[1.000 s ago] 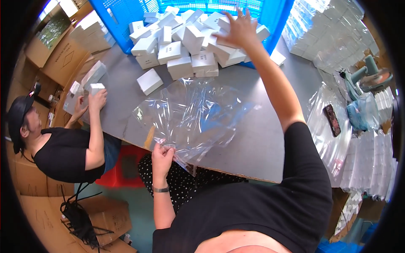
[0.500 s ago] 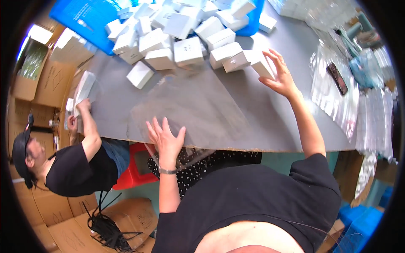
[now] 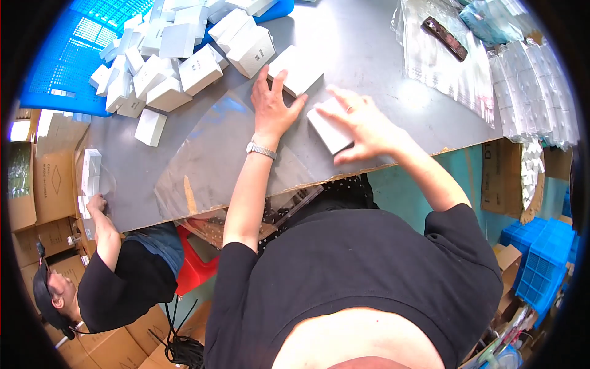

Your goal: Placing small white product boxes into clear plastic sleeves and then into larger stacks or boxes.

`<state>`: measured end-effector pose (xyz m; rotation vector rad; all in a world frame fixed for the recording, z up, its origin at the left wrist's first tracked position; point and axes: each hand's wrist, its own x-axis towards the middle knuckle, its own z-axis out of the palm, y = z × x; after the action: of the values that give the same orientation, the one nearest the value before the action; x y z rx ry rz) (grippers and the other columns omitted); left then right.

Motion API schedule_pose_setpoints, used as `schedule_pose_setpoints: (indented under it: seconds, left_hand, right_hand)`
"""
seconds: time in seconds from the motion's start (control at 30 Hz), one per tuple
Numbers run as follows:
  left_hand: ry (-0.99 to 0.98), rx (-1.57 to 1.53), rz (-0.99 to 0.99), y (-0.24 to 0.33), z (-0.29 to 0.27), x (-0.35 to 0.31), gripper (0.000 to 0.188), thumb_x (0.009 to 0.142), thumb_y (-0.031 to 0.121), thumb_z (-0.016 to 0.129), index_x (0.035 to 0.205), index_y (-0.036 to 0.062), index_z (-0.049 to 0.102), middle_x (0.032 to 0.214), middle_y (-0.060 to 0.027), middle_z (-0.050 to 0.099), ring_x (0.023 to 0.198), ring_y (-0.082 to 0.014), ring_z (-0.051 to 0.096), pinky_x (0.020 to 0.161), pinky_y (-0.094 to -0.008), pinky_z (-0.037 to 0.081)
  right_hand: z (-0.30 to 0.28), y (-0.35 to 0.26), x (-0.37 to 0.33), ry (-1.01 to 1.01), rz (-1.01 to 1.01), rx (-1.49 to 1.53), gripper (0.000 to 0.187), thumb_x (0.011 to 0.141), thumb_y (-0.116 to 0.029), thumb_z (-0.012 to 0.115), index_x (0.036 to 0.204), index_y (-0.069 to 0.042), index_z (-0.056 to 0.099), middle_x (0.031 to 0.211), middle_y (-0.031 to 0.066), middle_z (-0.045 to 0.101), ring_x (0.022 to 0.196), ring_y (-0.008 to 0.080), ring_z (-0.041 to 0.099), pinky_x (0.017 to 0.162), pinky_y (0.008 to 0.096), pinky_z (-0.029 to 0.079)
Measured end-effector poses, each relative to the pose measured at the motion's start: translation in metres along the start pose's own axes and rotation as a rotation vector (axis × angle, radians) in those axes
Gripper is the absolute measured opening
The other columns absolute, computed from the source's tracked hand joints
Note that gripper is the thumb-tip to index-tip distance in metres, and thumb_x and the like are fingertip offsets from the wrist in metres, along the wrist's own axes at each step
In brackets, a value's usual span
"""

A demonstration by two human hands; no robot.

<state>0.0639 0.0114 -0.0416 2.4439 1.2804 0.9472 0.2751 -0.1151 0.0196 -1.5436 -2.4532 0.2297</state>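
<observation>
My left hand (image 3: pixel 275 109) has its fingers spread against the near left side of white boxes (image 3: pixel 299 69) lying together on the grey table (image 3: pixel 393 114). To its right, my right hand (image 3: pixel 367 128) spans a single white box (image 3: pixel 330 132), fingers at its far end and thumb at its near end. A gap separates this box from the ones by my left hand. Under my left forearm lies a large clear plastic bag (image 3: pixel 209 160), partly hanging over the table's near edge.
White boxes (image 3: pixel 178 40) heap out of a blue basket (image 3: pixel 61 67) at far left. A co-worker (image 3: pixel 129 280) sits left, one hand at small white boxes (image 3: pixel 91 172). Clear plastic bags (image 3: pixel 424 61), a dark handheld object (image 3: pixel 444 38) and plastic trays (image 3: pixel 531 92) lie right.
My right hand has moved nearer, with a white box between its fingers and thumb. My left hand has left the plastic bag and reached forward to other boxes. The view has shifted right.
</observation>
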Motion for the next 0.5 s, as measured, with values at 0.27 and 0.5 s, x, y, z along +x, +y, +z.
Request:
schedule_pose_setpoints:
  seconds: [0.27, 0.5]
  left_hand:
    - [0.054, -0.216, -0.025, -0.023, -0.002, 0.004, 0.069, 0.065, 0.028, 0.084, 0.122, 0.0078, 0.052, 0.133, -0.0226, 0.044, 0.128, -0.0380, 0.042, 0.107, -0.0448, 0.038]
    - [0.140, -0.211, 0.020, -0.011, -0.012, -0.005, 0.104, 0.057, 0.031, 0.090, 0.139, 0.0024, 0.034, 0.127, -0.0193, 0.046, 0.121, -0.0358, 0.044, 0.106, -0.0452, 0.038]
  right_hand:
    - [-0.054, 0.024, 0.011, -0.183, 0.564, 0.394, 0.063, 0.082, -0.062, 0.064, 0.106, -0.004, 0.071, 0.089, 0.0161, 0.072, 0.091, 0.0311, 0.070, 0.087, 0.0389, 0.055]
    - [-0.034, 0.062, 0.009, 0.273, 0.751, 0.152, 0.080, 0.087, -0.063, 0.057, 0.143, -0.006, 0.046, 0.142, 0.0240, 0.048, 0.132, 0.0291, 0.049, 0.108, 0.0484, 0.039]
